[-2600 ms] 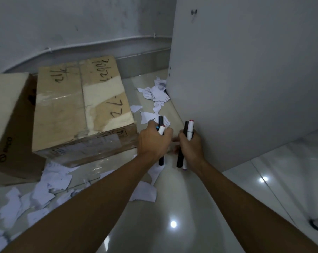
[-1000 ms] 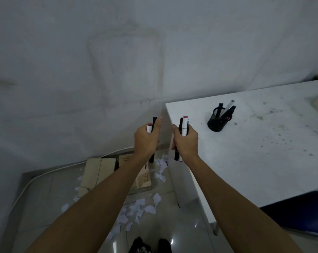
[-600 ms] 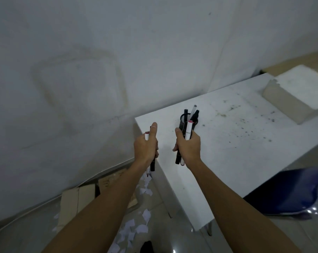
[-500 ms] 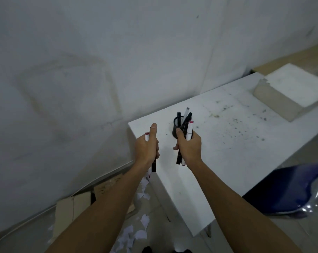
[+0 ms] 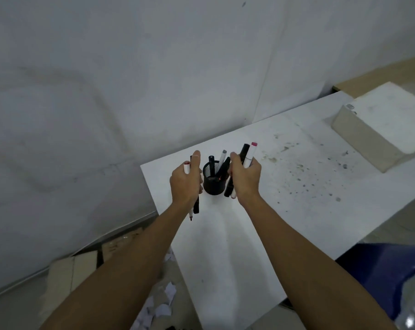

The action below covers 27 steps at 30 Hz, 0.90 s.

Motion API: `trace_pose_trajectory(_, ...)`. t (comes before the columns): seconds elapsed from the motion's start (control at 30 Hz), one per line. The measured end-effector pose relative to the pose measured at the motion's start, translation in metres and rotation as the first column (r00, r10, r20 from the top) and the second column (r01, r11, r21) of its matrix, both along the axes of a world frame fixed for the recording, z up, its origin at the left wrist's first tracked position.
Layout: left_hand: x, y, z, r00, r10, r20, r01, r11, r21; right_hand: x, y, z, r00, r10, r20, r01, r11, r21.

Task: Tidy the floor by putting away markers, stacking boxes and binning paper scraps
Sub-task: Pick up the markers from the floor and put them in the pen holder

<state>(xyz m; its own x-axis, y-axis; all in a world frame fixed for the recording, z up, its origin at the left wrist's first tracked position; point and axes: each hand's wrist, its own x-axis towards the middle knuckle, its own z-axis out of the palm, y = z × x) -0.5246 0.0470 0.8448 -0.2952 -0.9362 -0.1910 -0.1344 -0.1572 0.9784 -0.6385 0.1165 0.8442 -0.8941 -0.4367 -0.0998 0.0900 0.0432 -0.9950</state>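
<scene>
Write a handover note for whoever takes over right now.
Left hand and right hand each grip two markers.
Hands sit either side of the black cup on the table; cup holds a few pens.
Done: four markers in hand.
Left: drop them in the cup, stack boxes, bin scraps on the floor.

Nothing in front of me can be read. The white block (image 5: 380, 125) at the far end of the tabletop (image 5: 297, 222) has a small grey sticker (image 5: 350, 106) at its top corner, too small to make out. The markers (image 5: 248, 154) gripped in the right hand (image 5: 245, 177) and the left hand (image 5: 186, 184) show no legible print, and the cardboard box (image 5: 82, 270) on the floor (image 5: 16, 313) is too blurred to show any writing.
</scene>
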Motion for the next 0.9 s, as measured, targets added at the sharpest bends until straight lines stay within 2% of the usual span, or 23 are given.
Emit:
trace_pose_trajectory(0.23,-0.036,-0.024,-0.007,0.994,0.108,-0.014,-0.108,0.994,-0.012,-0.035,-0.05,-0.009,0.999,-0.01,0.037,0.013,0.996,-0.09)
trace_pose_trajectory(0.5,-0.067,-0.053,-0.022,0.974,0.199,-0.106,-0.205,0.978,-0.042,-0.042,-0.083,-0.046,0.995,-0.051,-0.091,0.048,0.998,-0.027)
trace_pose_trajectory(0.67,-0.085,-0.067,-0.028,0.952,0.234,-0.197,-0.251,0.966,-0.066,-0.04,-0.09,-0.059,0.958,-0.105,-0.268,0.1,0.995,-0.032)
trace_pose_trajectory(0.9,-0.107,-0.076,-0.038,0.924,0.256,-0.284,-0.297,0.949,-0.107,-0.042,-0.091,-0.061,0.97,-0.158,-0.185,0.135,0.982,-0.132)
